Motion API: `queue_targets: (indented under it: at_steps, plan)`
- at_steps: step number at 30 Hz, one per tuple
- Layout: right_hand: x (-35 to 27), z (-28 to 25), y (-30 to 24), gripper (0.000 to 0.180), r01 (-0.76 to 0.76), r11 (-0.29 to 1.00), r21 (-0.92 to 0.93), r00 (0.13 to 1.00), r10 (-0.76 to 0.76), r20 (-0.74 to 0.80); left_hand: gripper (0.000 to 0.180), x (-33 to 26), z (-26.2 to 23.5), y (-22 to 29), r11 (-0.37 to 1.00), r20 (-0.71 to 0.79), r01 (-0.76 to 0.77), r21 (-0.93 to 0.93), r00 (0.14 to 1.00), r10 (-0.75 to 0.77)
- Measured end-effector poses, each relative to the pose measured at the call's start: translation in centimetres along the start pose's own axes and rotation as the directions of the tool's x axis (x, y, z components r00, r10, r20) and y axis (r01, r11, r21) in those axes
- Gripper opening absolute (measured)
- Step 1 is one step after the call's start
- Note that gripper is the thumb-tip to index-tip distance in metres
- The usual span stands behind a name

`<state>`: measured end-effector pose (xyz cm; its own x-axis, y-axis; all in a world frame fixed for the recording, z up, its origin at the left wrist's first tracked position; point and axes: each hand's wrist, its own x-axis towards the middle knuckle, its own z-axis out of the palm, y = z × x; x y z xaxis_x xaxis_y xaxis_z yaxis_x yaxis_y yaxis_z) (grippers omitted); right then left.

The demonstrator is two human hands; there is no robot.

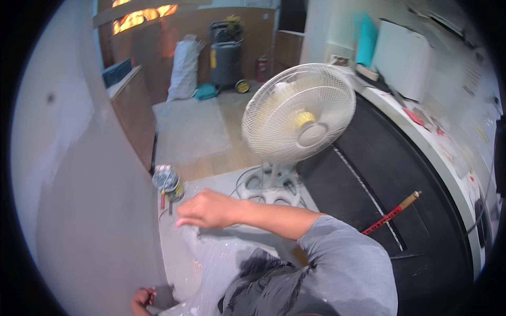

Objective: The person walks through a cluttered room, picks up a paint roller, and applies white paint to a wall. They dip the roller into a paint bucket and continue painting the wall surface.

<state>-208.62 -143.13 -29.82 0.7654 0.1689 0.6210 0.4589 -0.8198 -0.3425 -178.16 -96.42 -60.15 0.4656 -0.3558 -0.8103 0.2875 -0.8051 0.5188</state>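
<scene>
My right hand [204,209] reaches across in front of my body, its fingers curled in with the thumb side toward the grey wall. Nothing sticks out of it. Low at the left, next to the wall [100,226], is my left hand [143,296]; its fingers look bent in, and whatever they may hold is hidden. Just beyond my right hand a paint-smeared tin [167,180] stands on the floor by the wall, with a red-handled tool [163,199] against its near side. Neither hand is seen touching the tin.
A white pedestal fan [300,113] stands ahead, cables around its base [273,189]. On the right is a black panelled counter front [363,158] with a cluttered white top [448,150]; a red-and-brown stick [392,213] shows before it. Farther back are a compressor [226,63] and a white sack [184,68].
</scene>
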Motion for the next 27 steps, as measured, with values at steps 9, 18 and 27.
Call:
queue_targets:
  at_steps: [9, 18, 27]
  plan:
    - [-3.9, 7.2, 4.6, 0.071, -0.394, 0.912, 0.113, 0.866, 0.326, 0.379, 0.040, -7.6, 2.2, 6.2, 0.978, -0.264, -0.195, 0.068, 0.942, 0.206]
    - [-3.1, 17.7, 19.1, 0.071, -0.722, 0.483, 0.496, 0.653, 0.240, 0.718, 0.033, -18.1, 7.8, 2.1, 0.983, -0.547, -0.067, 0.172, 0.823, 0.152]
    - [0.7, 39.9, 39.5, 0.058, -0.774, -0.268, 0.574, 0.146, 0.806, 0.573, 0.025, -21.7, 14.7, -1.6, 0.984, -0.907, 0.004, 0.180, 0.389, 0.165]
